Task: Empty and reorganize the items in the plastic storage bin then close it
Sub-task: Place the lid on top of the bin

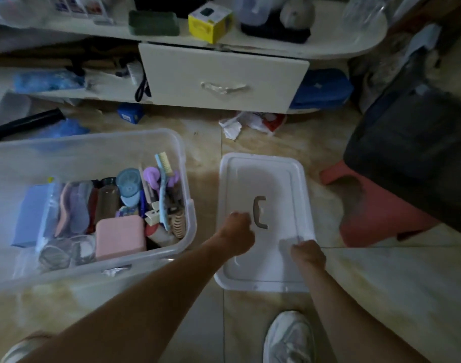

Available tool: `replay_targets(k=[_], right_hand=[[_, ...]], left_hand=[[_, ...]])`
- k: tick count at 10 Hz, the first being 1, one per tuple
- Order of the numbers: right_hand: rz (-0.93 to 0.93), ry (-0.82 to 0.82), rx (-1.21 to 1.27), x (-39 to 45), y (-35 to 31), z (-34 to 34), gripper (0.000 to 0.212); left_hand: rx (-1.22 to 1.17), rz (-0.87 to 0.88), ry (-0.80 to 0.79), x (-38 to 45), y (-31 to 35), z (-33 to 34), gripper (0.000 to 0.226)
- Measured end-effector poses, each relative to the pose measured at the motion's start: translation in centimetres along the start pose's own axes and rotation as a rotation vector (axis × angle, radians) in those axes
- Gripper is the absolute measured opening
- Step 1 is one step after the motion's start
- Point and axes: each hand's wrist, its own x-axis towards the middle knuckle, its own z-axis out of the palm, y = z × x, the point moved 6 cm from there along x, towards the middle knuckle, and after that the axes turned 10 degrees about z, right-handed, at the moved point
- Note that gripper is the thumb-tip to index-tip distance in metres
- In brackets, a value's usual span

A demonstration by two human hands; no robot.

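The clear plastic storage bin [183, 153] stands open on the floor at the left. It holds several items, among them a pink box [120, 237], a blue box [30, 213], a light blue comb [162, 179] and hair clips. Its white lid [266, 174] lies flat on the floor to the right, with a grey handle [259, 212] in the middle. My left hand [237, 231] sits with curled fingers on the lid just left of the handle. My right hand [308, 254] grips the lid's near right edge.
A white drawer unit [224, 77] and cluttered shelves stand behind. Torn paper [250, 124] and a small blue box [129, 112] lie on the tiled floor. A pink stool [376, 213] with a dark bag on it is at the right. My shoes are at the bottom.
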Motion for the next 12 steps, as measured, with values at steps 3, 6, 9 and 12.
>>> replay_targets(k=[3, 6, 9, 12], right_hand=[[0.106, -0.110, 0.057, 2.0, 3.5, 2.7, 0.079], [0.242, -0.040, 0.236, 3.7, 7.6, 2.2, 0.081], [0.342, -0.033, 0.636, 2.7, 7.2, -2.0, 0.073], [0.202, 0.040, 0.665, -1.7, 8.5, -6.1, 0.069]], left_hand=[[-0.101, -0.475, -0.295, -4.1, -7.7, 6.9, 0.042], [-0.439, -0.642, -0.205, -3.9, -8.1, 7.1, 0.042], [-0.591, -0.743, -0.036, -6.8, -5.8, 3.0, 0.093], [-0.386, -0.537, 0.075, -9.5, 1.6, -3.2, 0.080]])
